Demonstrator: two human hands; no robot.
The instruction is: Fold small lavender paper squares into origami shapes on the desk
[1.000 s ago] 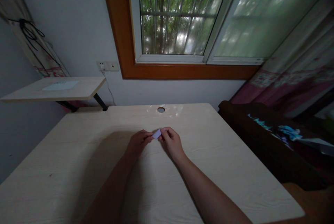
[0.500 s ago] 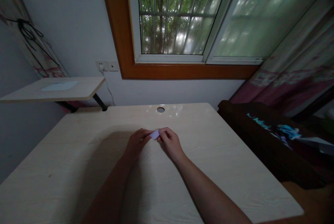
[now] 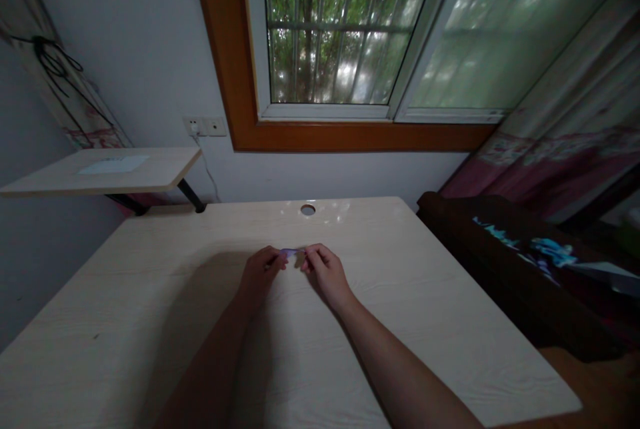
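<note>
My left hand (image 3: 260, 272) and my right hand (image 3: 324, 270) meet over the middle of a pale wooden desk (image 3: 150, 309). Both pinch a small light-purple piece of paper (image 3: 292, 252) between their fingertips, just above the desk top. The paper now shows only as a thin edge-on strip. Both hands have their fingers curled closed around it.
A round cable hole (image 3: 308, 210) sits near the desk's far edge. A smaller raised shelf (image 3: 110, 172) with a white sheet stands at the left. A wall socket (image 3: 205, 126) and a barred window (image 3: 340, 29) are behind. Dark furniture (image 3: 520, 269) and a curtain flank the right.
The purple paper showed a broader flat face before. Now it has been turned or folded so only a thin strip shows. Both hands stayed in nearly the same place.
</note>
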